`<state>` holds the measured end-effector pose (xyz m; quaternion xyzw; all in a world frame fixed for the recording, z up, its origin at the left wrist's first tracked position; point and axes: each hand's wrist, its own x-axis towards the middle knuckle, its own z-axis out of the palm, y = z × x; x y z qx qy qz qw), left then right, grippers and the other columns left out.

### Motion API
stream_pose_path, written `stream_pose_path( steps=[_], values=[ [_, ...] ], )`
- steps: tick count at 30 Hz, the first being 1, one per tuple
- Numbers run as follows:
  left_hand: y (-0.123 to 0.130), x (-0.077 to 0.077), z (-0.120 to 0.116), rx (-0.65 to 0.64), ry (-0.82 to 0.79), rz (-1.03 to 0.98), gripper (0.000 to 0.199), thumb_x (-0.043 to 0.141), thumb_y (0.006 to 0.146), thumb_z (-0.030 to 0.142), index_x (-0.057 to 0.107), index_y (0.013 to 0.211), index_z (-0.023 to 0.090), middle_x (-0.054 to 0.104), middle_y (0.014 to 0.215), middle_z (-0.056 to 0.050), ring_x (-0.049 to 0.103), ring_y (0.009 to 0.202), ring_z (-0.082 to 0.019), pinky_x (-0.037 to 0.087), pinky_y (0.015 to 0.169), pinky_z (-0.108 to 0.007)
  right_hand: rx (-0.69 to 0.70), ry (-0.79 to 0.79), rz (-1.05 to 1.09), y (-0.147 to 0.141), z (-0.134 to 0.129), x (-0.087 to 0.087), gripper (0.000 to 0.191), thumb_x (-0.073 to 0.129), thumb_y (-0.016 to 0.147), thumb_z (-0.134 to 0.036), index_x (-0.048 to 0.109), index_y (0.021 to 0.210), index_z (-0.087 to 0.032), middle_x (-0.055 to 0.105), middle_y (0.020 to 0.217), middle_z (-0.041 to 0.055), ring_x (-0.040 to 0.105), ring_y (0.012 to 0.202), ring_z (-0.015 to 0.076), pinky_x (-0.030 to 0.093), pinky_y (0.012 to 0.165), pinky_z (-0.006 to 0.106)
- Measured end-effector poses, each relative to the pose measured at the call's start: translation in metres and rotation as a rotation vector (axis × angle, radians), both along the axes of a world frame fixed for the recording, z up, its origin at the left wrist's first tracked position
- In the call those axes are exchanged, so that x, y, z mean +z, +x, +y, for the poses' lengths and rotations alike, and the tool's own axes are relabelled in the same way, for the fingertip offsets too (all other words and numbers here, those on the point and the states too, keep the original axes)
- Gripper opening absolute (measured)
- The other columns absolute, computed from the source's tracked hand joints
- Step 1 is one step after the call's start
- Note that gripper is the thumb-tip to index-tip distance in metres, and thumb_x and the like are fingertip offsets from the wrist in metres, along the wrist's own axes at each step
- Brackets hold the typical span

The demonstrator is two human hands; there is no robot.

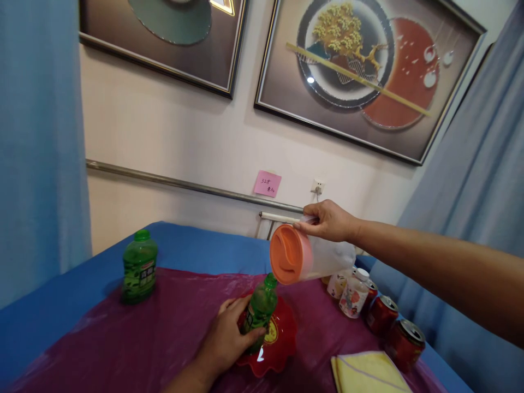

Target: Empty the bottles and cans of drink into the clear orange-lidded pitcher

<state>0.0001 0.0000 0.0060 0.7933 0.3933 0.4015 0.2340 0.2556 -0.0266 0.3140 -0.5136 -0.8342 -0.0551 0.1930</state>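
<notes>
R hand (329, 220) high, pitcher (308, 256) tipped — L hand (226, 337) round btl (262, 303)

"What can you read?"
"A handwritten '32' on the pink note (267, 184), up and left of the right hand (331, 220); the rest is unclear."
"And the green bottle (263, 301) in the left hand (229, 334)?"
"Its label is too blurred, like that on the second bottle (140, 265), left of that hand."

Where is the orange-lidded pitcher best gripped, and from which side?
Probably by its handle, from above: the pitcher is tipped almost onto its side, lid toward the held green bottle, leaving the handle uppermost, where the right hand grips it.
</notes>
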Motion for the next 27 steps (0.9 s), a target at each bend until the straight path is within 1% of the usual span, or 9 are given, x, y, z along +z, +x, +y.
stream_pose_path(
  steps=[6, 10, 15, 19, 23, 27],
  values=[
    [0.0009, 0.0032, -0.0028, 0.022, 0.001, -0.015, 0.069, 0.084, 0.069, 0.048, 0.065, 0.133, 0.029, 0.073, 0.124, -0.009, 0.060, 0.119, -0.034, 0.046, 0.107, -0.051, 0.002, 0.013, -0.020, -0.0031, 0.0003, 0.0033, 0.049, 0.060, 0.084, -0.056, 0.035, 0.057, -0.023, 0.030, 0.053, -0.0073, 0.026, 0.054, 0.0093, 0.021, 0.053, 0.028],
    [0.0003, 0.0045, -0.0035, 0.004, -0.024, -0.008, 0.069, 0.083, 0.071, 0.046, 0.063, 0.135, 0.029, 0.071, 0.126, -0.010, 0.058, 0.121, -0.036, 0.043, 0.108, -0.054, 0.003, 0.004, -0.025, -0.0052, -0.0008, 0.0055, 0.049, 0.061, 0.084, -0.054, 0.035, 0.057, -0.023, 0.030, 0.053, -0.0074, 0.025, 0.054, 0.0093, 0.021, 0.054, 0.029],
    [0.0002, 0.0014, -0.0011, -0.015, -0.023, -0.011, 0.071, 0.083, 0.071, 0.047, 0.062, 0.136, 0.029, 0.070, 0.128, -0.010, 0.057, 0.121, -0.036, 0.042, 0.109, -0.055, 0.004, 0.006, -0.021, -0.0061, -0.0027, 0.0066, 0.049, 0.061, 0.084, -0.054, 0.034, 0.057, -0.023, 0.030, 0.053, -0.0070, 0.025, 0.054, 0.0093, 0.021, 0.054, 0.029],
    [0.0002, 0.0017, -0.0020, 0.004, -0.015, -0.015, 0.070, 0.083, 0.071, 0.051, 0.063, 0.134, 0.028, 0.071, 0.125, -0.010, 0.058, 0.120, -0.036, 0.044, 0.108, -0.053, 0.003, 0.010, -0.030, -0.0073, -0.0038, 0.0077, 0.049, 0.060, 0.083, -0.056, 0.035, 0.057, -0.023, 0.030, 0.053, -0.0069, 0.026, 0.053, 0.0093, 0.022, 0.053, 0.028],
    [0.0002, 0.0040, -0.0035, 0.012, -0.019, -0.003, 0.069, 0.083, 0.071, 0.049, 0.063, 0.134, 0.030, 0.072, 0.125, -0.008, 0.058, 0.121, -0.034, 0.044, 0.108, -0.051, 0.005, 0.010, -0.031, -0.0081, -0.0041, 0.0085, 0.049, 0.060, 0.082, -0.057, 0.034, 0.057, -0.023, 0.030, 0.053, -0.0070, 0.026, 0.053, 0.0093, 0.022, 0.052, 0.028],
    [0.0005, 0.0030, -0.0029, 0.008, -0.020, -0.005, 0.069, 0.083, 0.071, 0.048, 0.064, 0.134, 0.029, 0.072, 0.125, -0.009, 0.058, 0.120, -0.035, 0.043, 0.109, -0.053, 0.000, 0.015, -0.041, -0.0069, -0.0035, 0.0084, 0.049, 0.060, 0.083, -0.056, 0.035, 0.057, -0.023, 0.031, 0.053, -0.0067, 0.026, 0.054, 0.0096, 0.022, 0.053, 0.028]
  ],
)
